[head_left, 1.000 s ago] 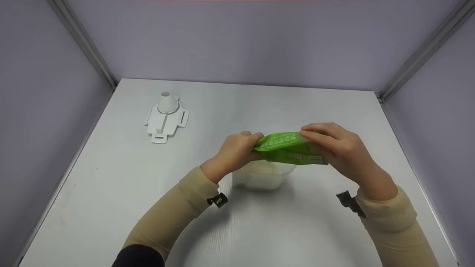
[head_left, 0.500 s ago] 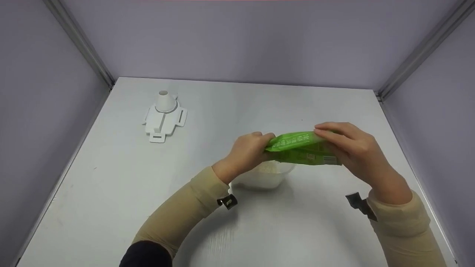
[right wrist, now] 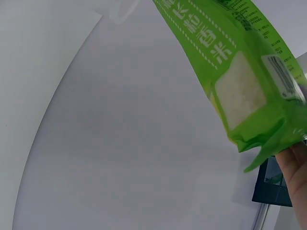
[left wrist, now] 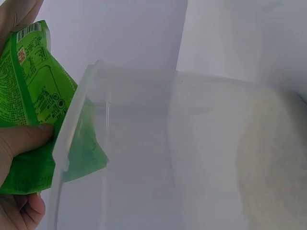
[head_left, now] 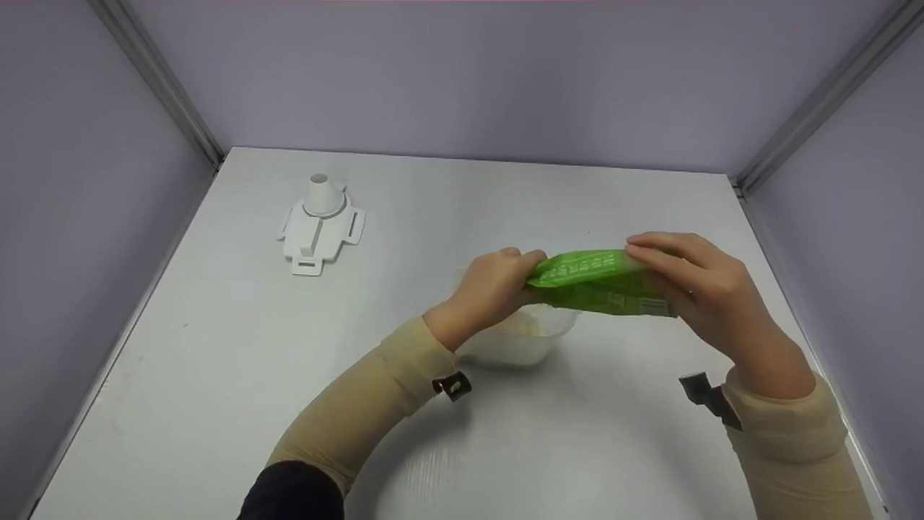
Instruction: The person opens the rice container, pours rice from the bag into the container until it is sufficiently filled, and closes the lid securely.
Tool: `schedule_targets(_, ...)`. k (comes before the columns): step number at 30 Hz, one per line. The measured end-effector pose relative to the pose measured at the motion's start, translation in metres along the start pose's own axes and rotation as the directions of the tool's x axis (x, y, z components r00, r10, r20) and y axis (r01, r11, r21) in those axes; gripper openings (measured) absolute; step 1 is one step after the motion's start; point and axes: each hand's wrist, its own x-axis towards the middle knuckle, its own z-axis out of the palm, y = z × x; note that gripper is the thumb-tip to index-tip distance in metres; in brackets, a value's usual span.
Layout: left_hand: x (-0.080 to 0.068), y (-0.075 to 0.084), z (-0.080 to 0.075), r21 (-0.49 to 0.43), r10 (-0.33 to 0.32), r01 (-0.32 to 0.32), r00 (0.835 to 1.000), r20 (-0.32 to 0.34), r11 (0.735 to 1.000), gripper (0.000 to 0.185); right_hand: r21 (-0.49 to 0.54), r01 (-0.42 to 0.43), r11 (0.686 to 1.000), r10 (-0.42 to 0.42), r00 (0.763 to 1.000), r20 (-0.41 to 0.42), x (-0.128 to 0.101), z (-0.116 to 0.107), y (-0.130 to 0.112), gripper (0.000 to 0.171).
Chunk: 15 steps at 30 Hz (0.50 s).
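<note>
In the head view my left hand (head_left: 497,287) grips the left end of a green printed bag (head_left: 603,289), its thumb on top. My right hand (head_left: 704,285) holds the right end, fingers over the upper edge. The bag lies nearly level above and behind a clear plastic container (head_left: 516,350) on the table. Pale grainy contents, like rice, lie inside the container (left wrist: 115,79), seen close in the left wrist view. A clear window on the bag (right wrist: 216,43) shows pale contents in the right wrist view. Whether anything flows from the bag is hidden.
A white plastic plate with slotted tabs and an upright cone (head_left: 321,217) stands at the back left of the white table (head_left: 216,375). Grey panels (head_left: 462,79) enclose the table at the back and both sides.
Both hands have moved to the right together with the green bag, and slightly up over the last half second. The container and the white plate have stayed in place.
</note>
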Motion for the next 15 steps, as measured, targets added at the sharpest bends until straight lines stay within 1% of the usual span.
schedule_targets(9, 0.0025, 0.0034, 0.0030, 0.010, 0.015, -0.015, 1.000, -0.018, 1.000, 0.026, -0.009, 0.005, 1.000, -0.005, 0.999, -0.032, -0.0009, -0.0018, 0.0003, 0.026)
schedule_targets(15, 0.0028, 0.0048, 0.0058, -0.005, 0.007, -0.007, 1.000, -0.020, 1.000, 0.025, -0.013, 0.001, 1.000, -0.002, 0.999, -0.039, -0.0002, -0.0024, -0.0003, 0.026)
